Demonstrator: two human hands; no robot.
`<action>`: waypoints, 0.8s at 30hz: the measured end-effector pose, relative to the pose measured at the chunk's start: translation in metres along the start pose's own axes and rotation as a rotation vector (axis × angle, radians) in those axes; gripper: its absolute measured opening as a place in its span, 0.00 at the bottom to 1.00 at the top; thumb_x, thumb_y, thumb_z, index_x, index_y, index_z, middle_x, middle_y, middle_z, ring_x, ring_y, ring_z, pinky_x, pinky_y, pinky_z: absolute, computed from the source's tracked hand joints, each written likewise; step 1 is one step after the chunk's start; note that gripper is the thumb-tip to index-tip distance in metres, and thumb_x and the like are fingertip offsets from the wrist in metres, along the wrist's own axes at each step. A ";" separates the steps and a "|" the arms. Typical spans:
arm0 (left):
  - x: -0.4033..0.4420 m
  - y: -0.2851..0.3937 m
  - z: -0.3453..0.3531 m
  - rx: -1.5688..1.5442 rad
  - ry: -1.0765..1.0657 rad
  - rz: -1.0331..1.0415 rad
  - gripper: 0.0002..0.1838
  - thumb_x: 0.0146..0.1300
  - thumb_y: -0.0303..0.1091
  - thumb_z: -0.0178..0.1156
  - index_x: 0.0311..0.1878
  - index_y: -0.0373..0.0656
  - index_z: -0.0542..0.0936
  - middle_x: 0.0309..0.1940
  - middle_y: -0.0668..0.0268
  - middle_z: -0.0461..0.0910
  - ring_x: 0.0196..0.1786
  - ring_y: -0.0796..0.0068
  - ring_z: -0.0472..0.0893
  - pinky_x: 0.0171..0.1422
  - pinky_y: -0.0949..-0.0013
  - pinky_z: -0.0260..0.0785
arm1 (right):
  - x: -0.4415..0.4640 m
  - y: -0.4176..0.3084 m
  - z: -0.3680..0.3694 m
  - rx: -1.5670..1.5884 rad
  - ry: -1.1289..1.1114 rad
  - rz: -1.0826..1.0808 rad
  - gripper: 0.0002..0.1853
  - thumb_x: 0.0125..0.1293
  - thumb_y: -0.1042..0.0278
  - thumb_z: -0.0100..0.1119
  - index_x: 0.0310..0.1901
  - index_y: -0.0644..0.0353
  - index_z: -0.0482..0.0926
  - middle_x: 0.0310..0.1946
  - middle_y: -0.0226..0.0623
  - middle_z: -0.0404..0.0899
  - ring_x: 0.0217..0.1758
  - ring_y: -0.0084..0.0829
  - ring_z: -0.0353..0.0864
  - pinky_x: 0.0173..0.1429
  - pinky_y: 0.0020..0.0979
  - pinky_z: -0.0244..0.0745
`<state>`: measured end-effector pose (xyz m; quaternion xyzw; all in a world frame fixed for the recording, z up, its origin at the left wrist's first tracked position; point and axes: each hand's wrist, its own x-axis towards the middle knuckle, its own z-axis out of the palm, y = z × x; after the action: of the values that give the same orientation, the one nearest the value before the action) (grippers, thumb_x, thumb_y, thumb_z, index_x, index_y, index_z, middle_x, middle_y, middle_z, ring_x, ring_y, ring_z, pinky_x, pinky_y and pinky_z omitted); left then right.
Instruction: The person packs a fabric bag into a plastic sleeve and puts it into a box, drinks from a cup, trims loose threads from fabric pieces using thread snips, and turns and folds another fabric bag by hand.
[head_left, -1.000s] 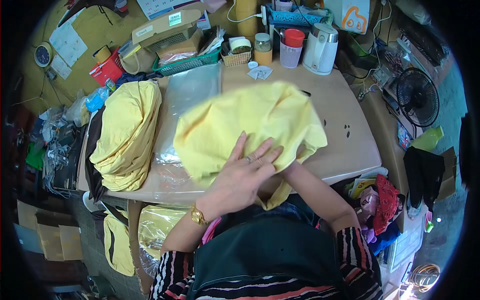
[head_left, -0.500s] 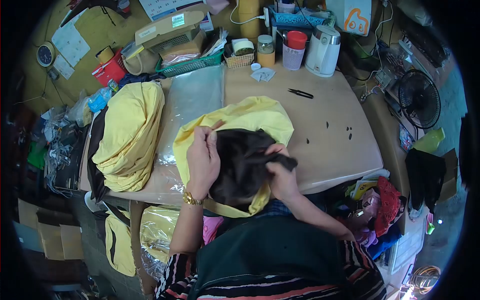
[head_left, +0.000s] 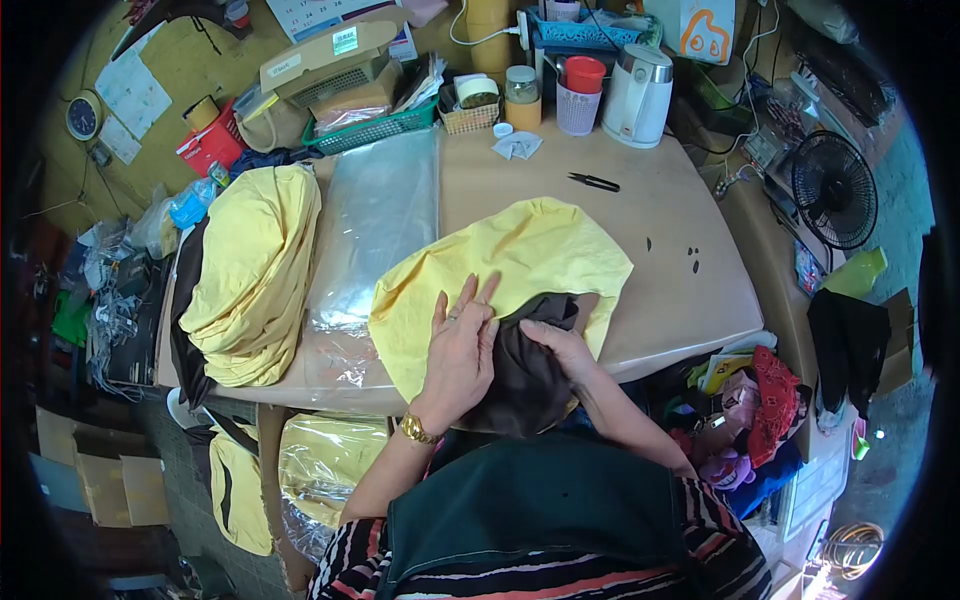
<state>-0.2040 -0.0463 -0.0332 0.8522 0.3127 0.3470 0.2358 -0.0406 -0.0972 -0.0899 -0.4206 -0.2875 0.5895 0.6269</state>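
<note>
A yellow cloth piece (head_left: 520, 240) with a dark brown part (head_left: 520, 385) lies spread at the table's near edge. My left hand (head_left: 462, 350), with a gold watch at the wrist, pinches the seam where yellow meets brown, its other fingers stretched over the yellow. On the right of that seam, my right hand (head_left: 562, 352) grips the brown cloth, thumb on top and fingers hidden beneath. A folded stack of yellow cloth (head_left: 255, 275) sits at the left, dark cloth along its side.
Clear plastic sheets (head_left: 375, 220) lie left of the cloth. Black snips (head_left: 594, 182) rest behind it. A kettle (head_left: 640, 97), a jar (head_left: 522, 98) and baskets (head_left: 375, 130) line the back. A fan (head_left: 835, 190) stands at right.
The cloth first showed only yellow, then opened to its brown part. Since then the yellow has spread rightward and the brown has come nearer me. Both hands have shifted to the seam.
</note>
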 end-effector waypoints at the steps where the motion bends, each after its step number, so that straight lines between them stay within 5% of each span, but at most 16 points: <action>1: 0.002 0.005 -0.001 0.000 -0.004 -0.002 0.01 0.72 0.26 0.47 0.43 0.41 0.66 0.68 0.56 0.70 0.75 0.47 0.61 0.77 0.44 0.45 | -0.005 -0.006 0.000 0.214 -0.063 0.234 0.17 0.65 0.63 0.66 0.52 0.61 0.79 0.48 0.35 0.82 0.51 0.25 0.81 0.59 0.31 0.76; 3: 0.006 0.017 -0.004 0.160 -0.043 0.133 0.02 0.69 0.24 0.50 0.42 0.41 0.68 0.72 0.56 0.65 0.76 0.46 0.58 0.78 0.44 0.43 | -0.005 -0.005 -0.012 0.272 -0.018 0.374 0.20 0.65 0.64 0.65 0.56 0.61 0.77 0.50 0.37 0.81 0.51 0.28 0.81 0.59 0.32 0.77; 5: 0.004 0.020 -0.007 0.092 -0.107 0.135 0.04 0.66 0.22 0.53 0.40 0.41 0.69 0.74 0.56 0.61 0.78 0.47 0.55 0.79 0.44 0.39 | 0.013 0.029 -0.045 0.599 -0.032 0.253 0.24 0.66 0.61 0.60 0.61 0.60 0.74 0.52 0.39 0.81 0.52 0.34 0.82 0.60 0.34 0.77; 7: -0.002 0.028 -0.012 0.002 -0.255 0.225 0.04 0.66 0.22 0.53 0.40 0.41 0.69 0.74 0.57 0.61 0.78 0.48 0.54 0.79 0.43 0.36 | 0.000 -0.039 0.008 0.465 0.159 0.201 0.26 0.70 0.53 0.49 0.63 0.61 0.72 0.59 0.43 0.77 0.60 0.41 0.78 0.65 0.40 0.72; 10: -0.002 0.035 -0.006 0.025 -0.302 0.256 0.04 0.65 0.22 0.54 0.39 0.41 0.69 0.74 0.58 0.62 0.78 0.49 0.56 0.79 0.42 0.33 | 0.023 -0.019 0.002 0.596 0.037 -0.062 0.28 0.69 0.53 0.50 0.66 0.60 0.69 0.62 0.44 0.75 0.66 0.45 0.73 0.70 0.45 0.66; 15: 0.001 0.056 -0.020 0.027 -0.350 0.413 0.03 0.63 0.24 0.56 0.36 0.43 0.72 0.75 0.61 0.61 0.78 0.53 0.56 0.80 0.43 0.36 | 0.044 -0.019 0.013 0.358 0.043 -0.188 0.28 0.69 0.54 0.51 0.66 0.59 0.69 0.62 0.44 0.75 0.66 0.45 0.72 0.71 0.45 0.65; 17: -0.005 0.070 -0.013 0.094 -0.329 0.445 0.04 0.62 0.25 0.59 0.38 0.44 0.75 0.69 0.61 0.69 0.75 0.54 0.62 0.79 0.46 0.41 | 0.056 -0.021 0.014 0.175 0.077 -0.251 0.28 0.68 0.54 0.52 0.66 0.59 0.69 0.62 0.44 0.75 0.67 0.46 0.71 0.71 0.45 0.64; 19: -0.025 0.065 0.002 0.003 0.039 0.260 0.06 0.61 0.25 0.62 0.41 0.44 0.77 0.58 0.62 0.76 0.62 0.55 0.75 0.71 0.49 0.58 | 0.071 -0.019 0.014 -0.057 0.135 -0.337 0.28 0.68 0.54 0.52 0.66 0.58 0.70 0.62 0.44 0.75 0.67 0.46 0.71 0.71 0.45 0.64; 20: -0.033 0.054 0.004 -0.194 -0.046 0.274 0.08 0.61 0.26 0.62 0.43 0.43 0.78 0.47 0.61 0.77 0.46 0.59 0.79 0.55 0.57 0.70 | 0.079 -0.020 0.015 -0.177 0.163 -0.378 0.28 0.68 0.54 0.53 0.66 0.58 0.70 0.62 0.44 0.75 0.67 0.46 0.70 0.72 0.45 0.64; 21: -0.031 0.053 0.007 -0.193 -0.048 0.275 0.08 0.61 0.26 0.62 0.43 0.43 0.78 0.47 0.61 0.77 0.46 0.59 0.79 0.55 0.57 0.70 | 0.086 -0.022 0.013 -0.296 0.192 -0.415 0.28 0.68 0.55 0.53 0.66 0.58 0.70 0.62 0.44 0.74 0.67 0.46 0.70 0.72 0.45 0.64; 23: -0.026 0.055 0.019 -0.452 -0.487 0.257 0.07 0.63 0.25 0.61 0.44 0.40 0.78 0.47 0.58 0.78 0.37 0.59 0.79 0.42 0.62 0.73 | 0.093 -0.025 0.009 -0.535 0.238 -0.478 0.28 0.68 0.55 0.53 0.66 0.58 0.70 0.62 0.44 0.74 0.68 0.46 0.70 0.72 0.45 0.63; 24: -0.023 0.046 0.029 -0.505 -0.443 0.196 0.06 0.65 0.25 0.57 0.45 0.37 0.77 0.39 0.56 0.79 0.33 0.58 0.80 0.40 0.61 0.73 | 0.095 -0.023 0.009 -0.653 0.262 -0.512 0.28 0.67 0.55 0.54 0.66 0.57 0.70 0.62 0.44 0.74 0.68 0.46 0.69 0.72 0.45 0.63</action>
<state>-0.1782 -0.0997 -0.0334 0.8476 0.0750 0.2412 0.4666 -0.0233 -0.0013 -0.0783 -0.5832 -0.4718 0.2350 0.6181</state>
